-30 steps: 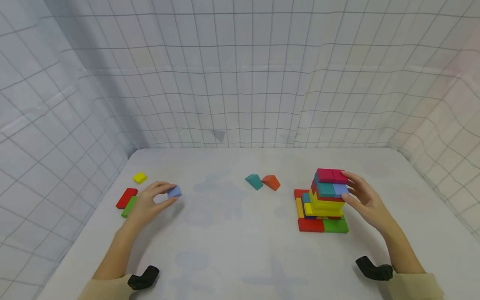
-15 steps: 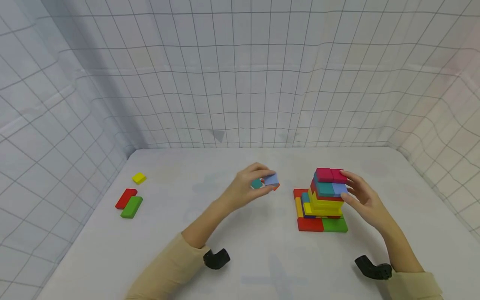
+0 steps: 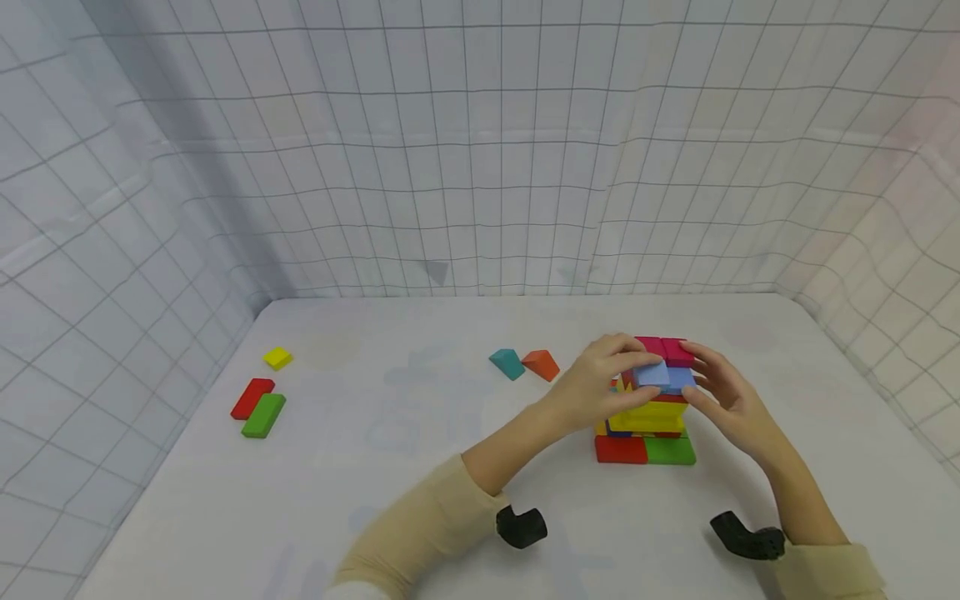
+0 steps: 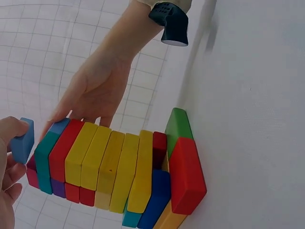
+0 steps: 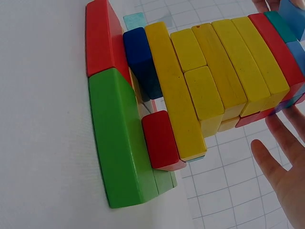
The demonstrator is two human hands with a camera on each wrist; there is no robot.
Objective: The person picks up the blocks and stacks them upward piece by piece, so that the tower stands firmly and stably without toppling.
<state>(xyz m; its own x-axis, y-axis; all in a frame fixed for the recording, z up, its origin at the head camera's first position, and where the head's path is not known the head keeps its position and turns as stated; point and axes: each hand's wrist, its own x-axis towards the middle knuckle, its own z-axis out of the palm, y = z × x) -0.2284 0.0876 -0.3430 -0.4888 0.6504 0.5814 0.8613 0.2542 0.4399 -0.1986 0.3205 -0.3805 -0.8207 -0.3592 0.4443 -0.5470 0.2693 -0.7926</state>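
A tower of colourful wooden blocks point(image 3: 647, 418) stands on the right of the table, on a base with red and green blocks in front. My left hand point(image 3: 588, 385) pinches a light blue block point(image 3: 651, 375) between thumb and fingers. In the left wrist view that held block point(image 4: 22, 144) is just off the tower's top end, beside the teal block point(image 4: 44, 160). My right hand point(image 3: 738, 412) rests along the tower's upper right side, fingertips at a crimson block point(image 3: 678, 353) and thumb by another light blue block point(image 3: 682, 380). Its fingers are loosely spread, partly hidden behind the tower.
A teal wedge block point(image 3: 507, 364) and an orange one point(image 3: 541, 364) lie at the table's middle. Farther left are a yellow block point(image 3: 277, 358), a red block point(image 3: 252, 398) and a green block point(image 3: 263, 416). Gridded white sheets point(image 3: 480, 167) enclose the white table point(image 3: 375, 417).
My left hand has carried the light blue block from the table's left, past the teal and orange wedges, to the tower's upper front. My right hand has stayed at the tower.
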